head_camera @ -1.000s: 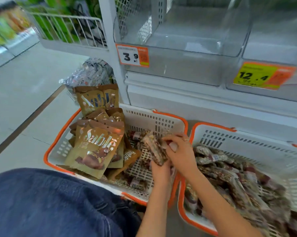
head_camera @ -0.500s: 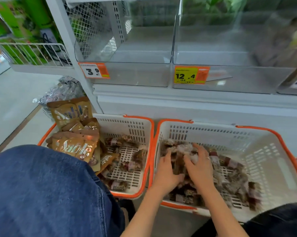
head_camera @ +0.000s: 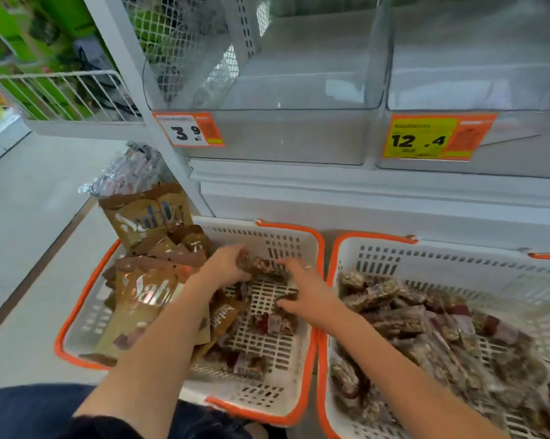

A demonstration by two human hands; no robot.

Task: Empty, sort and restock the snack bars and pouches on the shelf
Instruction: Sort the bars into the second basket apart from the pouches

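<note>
Two white baskets with orange rims stand on the floor below the shelf. The left basket (head_camera: 286,236) holds gold-brown pouches (head_camera: 147,289) on its left side and a few snack bars (head_camera: 273,323) on its grid bottom. The right basket (head_camera: 425,258) is piled with wrapped snack bars (head_camera: 403,315). Both hands are inside the left basket. My left hand (head_camera: 226,264) grips a snack bar (head_camera: 261,266) near the far wall. My right hand (head_camera: 305,293) reaches down onto the grid and pinches another bar (head_camera: 288,296).
Clear shelf bins (head_camera: 267,90) above stand without stock, with price tags 3.9 (head_camera: 188,129) and 12.4 (head_camera: 425,137). A silvery bag (head_camera: 131,169) lies behind the pouches. A wire rack (head_camera: 61,93) is at the upper left. My denim-clad knee (head_camera: 29,413) is at the bottom left.
Both hands have moved from the right basket, where they pressed into the bar pile, over to the left basket. The left hand now grips a bar there.
</note>
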